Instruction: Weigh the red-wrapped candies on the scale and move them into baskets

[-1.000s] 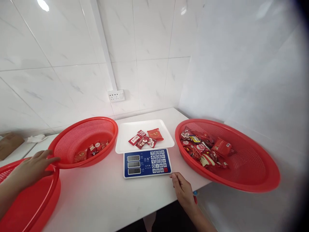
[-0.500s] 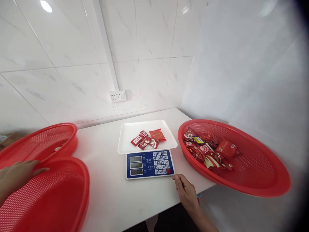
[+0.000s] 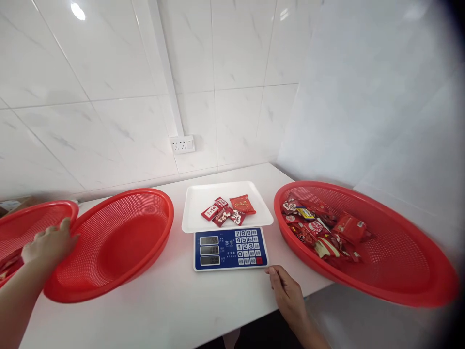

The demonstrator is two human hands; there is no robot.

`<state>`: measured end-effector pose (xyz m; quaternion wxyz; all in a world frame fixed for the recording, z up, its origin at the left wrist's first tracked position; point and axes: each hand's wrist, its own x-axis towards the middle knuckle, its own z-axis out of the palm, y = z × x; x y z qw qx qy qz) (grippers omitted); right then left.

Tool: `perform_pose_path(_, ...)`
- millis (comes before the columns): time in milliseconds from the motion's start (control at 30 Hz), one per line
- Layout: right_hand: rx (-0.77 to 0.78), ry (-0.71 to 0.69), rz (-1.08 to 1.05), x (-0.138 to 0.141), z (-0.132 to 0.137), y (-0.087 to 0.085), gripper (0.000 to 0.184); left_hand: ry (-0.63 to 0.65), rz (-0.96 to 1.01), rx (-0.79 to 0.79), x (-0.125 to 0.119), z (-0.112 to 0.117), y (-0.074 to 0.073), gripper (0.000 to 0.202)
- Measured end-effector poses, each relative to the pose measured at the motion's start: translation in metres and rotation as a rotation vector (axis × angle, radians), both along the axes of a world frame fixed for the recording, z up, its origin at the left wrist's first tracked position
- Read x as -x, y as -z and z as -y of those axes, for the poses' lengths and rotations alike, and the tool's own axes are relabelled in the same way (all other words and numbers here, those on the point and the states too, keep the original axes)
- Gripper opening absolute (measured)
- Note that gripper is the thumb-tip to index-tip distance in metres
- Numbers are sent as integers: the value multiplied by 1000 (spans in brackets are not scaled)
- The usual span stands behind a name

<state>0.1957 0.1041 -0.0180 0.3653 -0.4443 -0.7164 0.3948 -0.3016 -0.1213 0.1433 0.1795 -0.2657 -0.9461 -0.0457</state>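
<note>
"Along the near edge of the table (image 3: 174, 303), how is the right hand (image 3: 286, 293) placed?"

"Fingers curled in, thumb and forefinger tips at the near right corner of the scale (image 3: 230, 260). Whether they pinch it, I can't tell."

"And the left hand (image 3: 45, 246)?"

"It lies palm down where the rims of the middle basket (image 3: 119, 247) and the left basket (image 3: 47, 213) meet. Both are red. I can't tell whether it grips either rim."

"What does the left one hold?"

"Some red packets (image 3: 9, 262), partly cut off at the edge of view."

"Where does the scale sit?"

"Flat on the table, keys toward the person, between the middle basket and the right basket (image 3: 407, 261). That last one, also red, carries a heap of mixed wrappers (image 3: 348, 228)."

"Behind the keys?"

"A white tray (image 3: 192, 220), with small sachets (image 3: 209, 212) bunched together and a larger red packet (image 3: 242, 204) at their right."

"Farthest back?"

"Pale marbled wall tiles (image 3: 119, 126) and a white socket (image 3: 182, 144)."
</note>
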Motion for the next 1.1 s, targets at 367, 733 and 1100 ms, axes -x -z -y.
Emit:
perform_pose_path(367, -4, 4, 19, 2, -1, 0, 46, 798, 376, 65, -189, -174, 1, 36)
perform_pose_path(733, -39, 10, 2, -2, 2, -3, 47, 803, 337, 62, -212, -224, 10, 34)
perform_pose_path(1100, -55, -22, 29, -1, 0, 6, 44, 727, 167, 88, -194, -164, -20, 27)
